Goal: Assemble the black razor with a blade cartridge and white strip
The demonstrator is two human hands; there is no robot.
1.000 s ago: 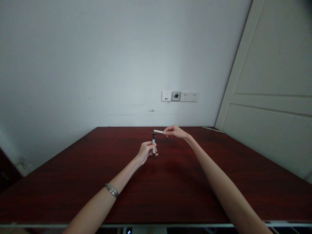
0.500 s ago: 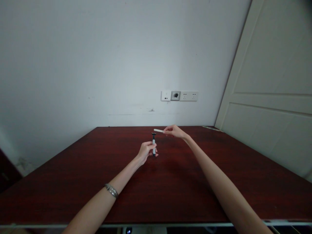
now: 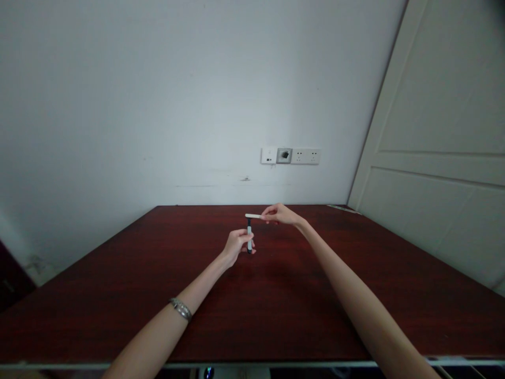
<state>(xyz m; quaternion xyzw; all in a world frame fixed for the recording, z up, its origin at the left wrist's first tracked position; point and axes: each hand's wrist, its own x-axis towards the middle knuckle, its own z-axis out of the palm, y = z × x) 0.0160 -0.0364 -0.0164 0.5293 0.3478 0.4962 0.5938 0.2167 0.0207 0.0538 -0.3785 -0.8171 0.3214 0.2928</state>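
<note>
My left hand (image 3: 235, 243) is closed round a thin upright stick with a dark upper part and a white lower part, like a razor handle (image 3: 249, 237), its foot on the dark red table (image 3: 276, 295). My right hand (image 3: 279, 214) pinches a small flat white strip (image 3: 253, 216) and holds it level right over the top of the stick, touching or nearly touching it. The stick's dark head is hidden behind the strip. A metal bracelet (image 3: 181, 308) sits on my left wrist.
A white wall rises behind the table with a row of sockets (image 3: 291, 156), one with a dark plug in it. A white panelled door (image 3: 442, 158) stands at the right, close to the table's right edge.
My right hand has moved the white strip a little left and down, from beside the stick's dark head to right over it. My left hand has stayed put.
</note>
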